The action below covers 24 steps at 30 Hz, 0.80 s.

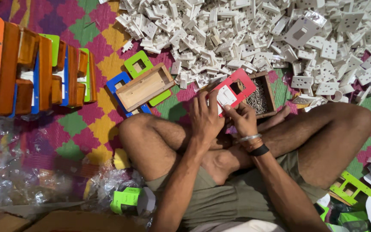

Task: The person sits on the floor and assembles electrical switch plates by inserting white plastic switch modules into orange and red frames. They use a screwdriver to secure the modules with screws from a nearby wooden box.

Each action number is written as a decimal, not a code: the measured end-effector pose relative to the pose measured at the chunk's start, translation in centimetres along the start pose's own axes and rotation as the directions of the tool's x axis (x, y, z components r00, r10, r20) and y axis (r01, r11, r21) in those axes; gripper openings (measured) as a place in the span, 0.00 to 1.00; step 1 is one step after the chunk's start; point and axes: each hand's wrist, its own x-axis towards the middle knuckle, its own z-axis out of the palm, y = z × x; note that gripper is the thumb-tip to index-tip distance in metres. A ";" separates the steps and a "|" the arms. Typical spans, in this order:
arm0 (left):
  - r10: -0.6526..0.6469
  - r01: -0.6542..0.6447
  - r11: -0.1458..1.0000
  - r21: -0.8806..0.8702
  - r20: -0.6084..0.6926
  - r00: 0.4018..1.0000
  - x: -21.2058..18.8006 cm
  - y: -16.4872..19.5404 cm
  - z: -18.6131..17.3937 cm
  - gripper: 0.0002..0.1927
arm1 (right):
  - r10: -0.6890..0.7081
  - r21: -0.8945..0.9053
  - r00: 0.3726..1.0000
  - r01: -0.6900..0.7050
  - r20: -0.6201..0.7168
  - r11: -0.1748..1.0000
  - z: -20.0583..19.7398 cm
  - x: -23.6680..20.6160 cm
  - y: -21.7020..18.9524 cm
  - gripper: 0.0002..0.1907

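Above the crossed legs, the left hand (205, 118) and right hand (244, 119) both grip a red plate (237, 88) with a white switch fitted and 1 square opening bare. It sits tilted beside the wooden box of screws (260, 96). A loose pinch could likely let the switch pop out into the white parts pile (254, 34).

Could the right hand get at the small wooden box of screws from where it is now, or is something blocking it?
Probably yes. The right hand is on the red plate, and the box of screws sits open-topped just beyond it. The plate overlaps the box's near corner, but most of the screws lie uncovered. The left hand holds the plate's other side.
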 end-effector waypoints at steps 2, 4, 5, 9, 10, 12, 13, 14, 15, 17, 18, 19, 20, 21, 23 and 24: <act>0.021 -0.021 1.000 -0.006 -0.001 1.000 -0.2 0.3 0.2 0.36 | -0.017 0.017 0.999 0.018 -0.047 1.000 0.0 0.1 0.3 0.10; 0.019 -0.019 1.000 -0.016 -0.013 1.000 -0.2 0.6 0.4 0.35 | -0.032 0.012 0.998 0.033 -0.062 0.999 -0.1 0.2 0.5 0.10; 0.006 -0.007 1.000 -0.023 -0.023 1.000 -0.1 0.6 0.5 0.35 | -0.039 -0.002 0.998 0.039 -0.054 0.999 -0.2 0.3 0.5 0.10; -0.029 0.028 0.997 -0.074 -0.015 0.999 0.2 0.1 0.7 0.37 | -0.094 0.011 0.995 0.094 0.035 0.996 -0.7 0.5 0.1 0.09; -0.011 0.009 0.998 -0.066 -0.025 1.000 0.3 -0.1 0.7 0.38 | -0.083 0.012 0.996 0.083 0.025 0.997 -0.8 0.5 0.0 0.10; 0.025 -0.027 0.998 -0.059 -0.038 0.999 0.2 -0.1 0.7 0.38 | -0.056 0.010 0.998 0.056 -0.005 0.998 -0.9 0.3 -0.3 0.11; 0.045 -0.046 0.998 -0.034 -0.050 0.998 0.1 -0.1 0.7 0.39 | -0.076 -0.017 0.997 0.076 -0.018 0.997 -0.9 0.2 -0.4 0.12; 0.063 -0.064 0.998 -0.006 -0.065 0.996 0.1 -0.1 0.8 0.39 | -0.098 -0.044 0.995 0.097 -0.026 0.994 -0.8 0.1 -0.5 0.12; 0.082 -0.080 0.996 0.024 -0.079 0.994 0.0 -0.1 0.8 0.39 | -0.118 -0.070 0.992 0.116 -0.033 0.991 -0.6 0.0 -0.4 0.13; 0.085 -0.082 0.996 0.031 -0.085 0.993 0.0 -0.1 0.7 0.42 | -0.127 -0.121 0.992 0.123 -0.028 0.985 -0.7 -0.1 -0.5 0.13; 0.087 -0.084 0.996 0.036 -0.088 0.992 0.1 -0.3 0.7 0.44 | -0.133 -0.146 0.991 0.128 -0.024 0.981 -0.8 0.0 -0.6 0.13; 0.060 -0.059 0.998 0.014 -0.092 0.994 0.2 -0.4 0.7 0.45 | -0.130 -0.199 0.992 0.126 -0.007 0.972 -1.1 0.2 -0.9 0.14; 0.034 -0.036 0.999 -0.010 -0.092 0.995 0.3 -0.5 0.7 0.46 | -0.125 -0.253 0.992 0.122 0.007 0.960 -1.6 0.6 -1.3 0.16; 0.008 -0.011 0.999 -0.032 -0.096 0.995 0.4 -0.7 0.6 0.47 | -0.121 -0.305 0.992 0.122 0.023 0.945 -2.3 1.0 -1.9 0.17; 0.000 -0.002 1.000 -0.015 -0.090 0.996 0.7 -1.2 0.4 0.48 | -0.438 -0.598 0.895 0.307 -0.083 0.740 -3.9 2.0 -3.1 0.11; -0.006 0.005 1.000 -0.010 -0.085 0.996 0.7 -1.4 0.3 0.49 | -0.586 -0.730 0.805 0.345 -0.092 0.590 -4.7 2.4 -3.6 0.09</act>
